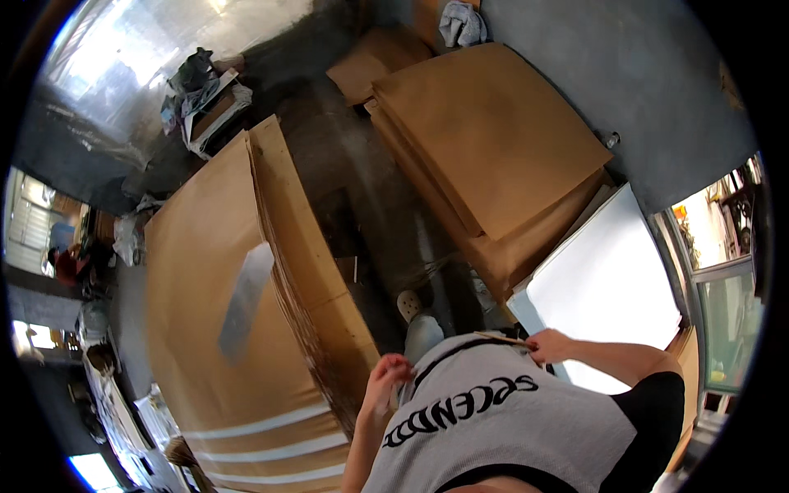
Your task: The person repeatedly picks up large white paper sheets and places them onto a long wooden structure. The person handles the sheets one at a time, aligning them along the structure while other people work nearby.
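My right hand (549, 346) is closed at my waist, in front of the white sheets. It pinches the end of a thin tan strip (503, 338), which runs leftward along the dark hem of my grey top. At the left side of that hem is my left hand (388, 378), fingers curled; whatever they may hold cannot be made out. Close by on the left lies a large stack of brown paper sheets (205, 246) with a greyish translucent strip (246, 300) on top. White bands (271, 448) cross its near end.
Another stack of brown sheets (493, 131) stands ahead to the right, with white sheets (604, 283) nearer me. Between the stacks runs a dark floor aisle (329, 164), where my shoe (408, 306) shows. A grey cloth (463, 23) lies at the back, by the wall.
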A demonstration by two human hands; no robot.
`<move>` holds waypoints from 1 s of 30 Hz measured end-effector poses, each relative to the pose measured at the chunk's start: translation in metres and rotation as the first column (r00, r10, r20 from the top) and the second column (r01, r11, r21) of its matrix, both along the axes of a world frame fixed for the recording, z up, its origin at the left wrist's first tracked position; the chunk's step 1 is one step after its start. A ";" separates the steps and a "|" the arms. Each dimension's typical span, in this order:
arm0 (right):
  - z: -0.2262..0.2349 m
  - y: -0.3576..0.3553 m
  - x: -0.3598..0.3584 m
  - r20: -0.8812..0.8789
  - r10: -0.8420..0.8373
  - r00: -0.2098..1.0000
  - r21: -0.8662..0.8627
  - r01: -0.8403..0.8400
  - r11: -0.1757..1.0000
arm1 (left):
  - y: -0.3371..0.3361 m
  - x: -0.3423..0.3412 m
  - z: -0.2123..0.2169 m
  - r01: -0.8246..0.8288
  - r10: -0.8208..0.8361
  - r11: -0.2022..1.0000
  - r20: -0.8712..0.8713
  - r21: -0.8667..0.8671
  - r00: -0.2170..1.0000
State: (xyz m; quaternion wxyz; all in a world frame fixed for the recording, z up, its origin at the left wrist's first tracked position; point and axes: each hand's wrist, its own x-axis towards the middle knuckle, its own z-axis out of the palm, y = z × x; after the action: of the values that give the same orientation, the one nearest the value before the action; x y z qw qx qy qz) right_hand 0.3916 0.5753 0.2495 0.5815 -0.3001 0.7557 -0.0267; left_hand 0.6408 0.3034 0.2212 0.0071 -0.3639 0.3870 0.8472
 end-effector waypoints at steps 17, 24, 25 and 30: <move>-0.035 -0.224 -0.204 0.417 -0.357 0.836 -0.057 0.417 0.907 | -0.260 -0.249 -0.026 0.183 -0.143 0.961 0.192 -0.208 0.971; -0.053 -0.331 -0.323 0.616 -0.647 0.449 0.037 0.804 0.593 | -0.354 -0.379 -0.021 0.405 -0.336 0.857 0.252 -0.317 0.908; -0.059 -0.339 -0.333 0.623 -0.642 0.448 -0.018 0.828 0.560 | -0.369 -0.394 -0.026 0.430 -0.368 0.842 0.235 -0.325 0.899; -0.064 -0.371 -0.383 0.433 -0.818 0.379 -0.163 0.925 0.343 | -0.428 -0.515 -0.042 0.461 -0.381 0.804 0.269 -0.375 0.884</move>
State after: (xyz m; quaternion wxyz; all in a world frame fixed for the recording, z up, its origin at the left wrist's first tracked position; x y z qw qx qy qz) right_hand 0.0083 0.2044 0.1856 0.5020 0.0567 0.6864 -0.5231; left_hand 0.1262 -0.1242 0.1793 0.1503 -0.3360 0.6325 0.6815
